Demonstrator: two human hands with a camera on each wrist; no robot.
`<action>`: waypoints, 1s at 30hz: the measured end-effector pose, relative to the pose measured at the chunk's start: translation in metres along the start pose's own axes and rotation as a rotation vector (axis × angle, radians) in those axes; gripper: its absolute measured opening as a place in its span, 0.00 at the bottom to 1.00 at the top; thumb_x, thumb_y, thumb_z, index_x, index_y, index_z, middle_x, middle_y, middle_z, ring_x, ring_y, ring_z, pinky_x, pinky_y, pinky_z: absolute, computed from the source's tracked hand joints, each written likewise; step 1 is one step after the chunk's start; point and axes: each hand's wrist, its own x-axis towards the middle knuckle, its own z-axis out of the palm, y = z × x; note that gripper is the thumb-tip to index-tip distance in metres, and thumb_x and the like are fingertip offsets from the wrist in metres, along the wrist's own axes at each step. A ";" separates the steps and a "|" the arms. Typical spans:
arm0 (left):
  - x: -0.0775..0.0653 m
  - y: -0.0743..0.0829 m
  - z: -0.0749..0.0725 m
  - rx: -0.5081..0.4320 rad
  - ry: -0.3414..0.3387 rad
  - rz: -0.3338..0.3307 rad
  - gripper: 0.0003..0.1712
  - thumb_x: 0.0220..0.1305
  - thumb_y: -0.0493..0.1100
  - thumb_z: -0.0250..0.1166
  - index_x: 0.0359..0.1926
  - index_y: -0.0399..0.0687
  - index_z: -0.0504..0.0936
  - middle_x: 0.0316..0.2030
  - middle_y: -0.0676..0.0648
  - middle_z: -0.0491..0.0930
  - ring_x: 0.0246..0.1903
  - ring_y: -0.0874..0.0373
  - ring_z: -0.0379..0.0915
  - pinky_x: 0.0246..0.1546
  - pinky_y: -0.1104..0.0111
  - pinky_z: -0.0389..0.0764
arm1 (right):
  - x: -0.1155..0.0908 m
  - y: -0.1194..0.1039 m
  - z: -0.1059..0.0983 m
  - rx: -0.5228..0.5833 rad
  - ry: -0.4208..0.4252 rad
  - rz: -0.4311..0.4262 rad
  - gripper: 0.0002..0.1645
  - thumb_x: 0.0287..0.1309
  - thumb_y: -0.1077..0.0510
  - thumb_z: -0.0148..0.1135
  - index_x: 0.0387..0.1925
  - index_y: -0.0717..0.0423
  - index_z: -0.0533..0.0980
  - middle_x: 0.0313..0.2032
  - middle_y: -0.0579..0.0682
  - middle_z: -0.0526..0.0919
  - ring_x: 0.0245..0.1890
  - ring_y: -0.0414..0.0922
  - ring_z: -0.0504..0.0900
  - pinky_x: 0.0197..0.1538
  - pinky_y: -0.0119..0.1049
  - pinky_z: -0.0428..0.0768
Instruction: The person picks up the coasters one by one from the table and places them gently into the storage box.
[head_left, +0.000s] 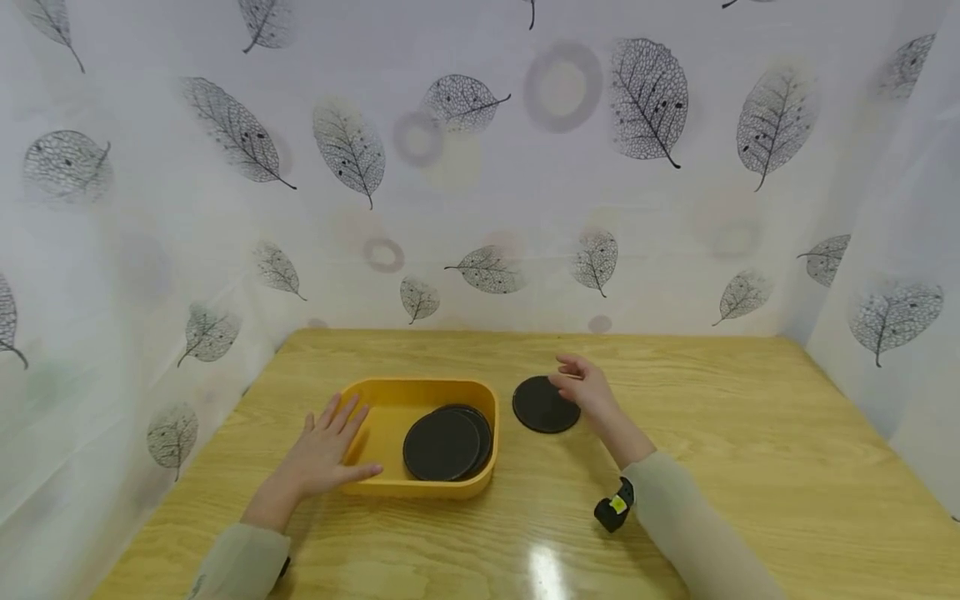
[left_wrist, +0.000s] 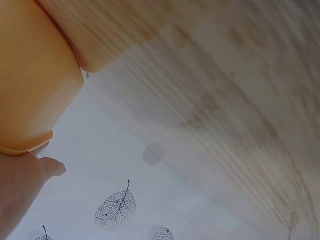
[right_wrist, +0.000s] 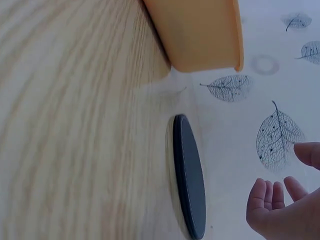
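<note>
A yellow plastic basket [head_left: 367, 489] stands on the table, with black round coasters [head_left: 441, 447] overlapping in its right part. My left hand [head_left: 322, 454] lies at the basket's left rim, fingers spread and straight over the edge. In the left wrist view, the thumb side of that hand [left_wrist: 22, 182] meets the rim. Another black round coaster [head_left: 542, 407] lies flat on the table, right of the basket. Above its right edge, my right hand [head_left: 588, 390] hovers with loosely bent fingers and nothing in them. The right wrist view shows a gap between these fingers [right_wrist: 258, 197] and the coaster [right_wrist: 190, 175].
The wood-grain table [head_left: 720, 467] runs back to a pale curtain [head_left: 480, 192] printed with leaves, which also hangs at both sides. A black strap with a small device [head_left: 613, 510] sits at the right wrist.
</note>
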 end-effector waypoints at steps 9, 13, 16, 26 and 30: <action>-0.001 0.001 -0.001 0.006 -0.047 -0.020 0.52 0.50 0.68 0.55 0.64 0.35 0.54 0.64 0.35 0.47 0.63 0.36 0.34 0.50 0.35 0.44 | 0.013 0.011 -0.006 -0.209 0.001 -0.048 0.31 0.54 0.64 0.56 0.59 0.67 0.60 0.54 0.69 0.61 0.52 0.59 0.65 0.52 0.49 0.67; -0.001 0.002 -0.002 0.014 -0.053 -0.027 0.52 0.50 0.68 0.55 0.64 0.35 0.54 0.65 0.35 0.47 0.63 0.37 0.34 0.50 0.35 0.44 | 0.017 0.014 -0.007 -0.433 -0.016 -0.103 0.34 0.53 0.61 0.58 0.59 0.68 0.59 0.53 0.70 0.63 0.52 0.62 0.64 0.50 0.51 0.68; -0.001 0.002 -0.003 0.005 -0.055 -0.026 0.52 0.51 0.68 0.55 0.64 0.35 0.54 0.65 0.35 0.47 0.63 0.37 0.34 0.50 0.35 0.44 | 0.021 0.017 -0.008 -0.574 -0.044 -0.120 0.35 0.52 0.61 0.59 0.59 0.70 0.58 0.53 0.71 0.63 0.53 0.62 0.64 0.49 0.52 0.68; -0.001 -0.002 0.001 0.014 -0.036 -0.018 0.52 0.50 0.68 0.55 0.64 0.35 0.55 0.64 0.35 0.48 0.63 0.36 0.35 0.50 0.35 0.44 | 0.025 0.023 -0.005 -0.878 -0.115 -0.125 0.39 0.47 0.55 0.65 0.56 0.71 0.61 0.50 0.72 0.65 0.52 0.66 0.61 0.51 0.55 0.63; -0.001 -0.002 0.002 -0.001 -0.016 -0.007 0.52 0.50 0.68 0.56 0.64 0.35 0.55 0.64 0.34 0.49 0.62 0.36 0.35 0.49 0.34 0.44 | 0.025 0.020 -0.003 -1.008 -0.146 -0.126 0.43 0.43 0.52 0.67 0.58 0.67 0.61 0.49 0.70 0.68 0.51 0.66 0.62 0.49 0.57 0.64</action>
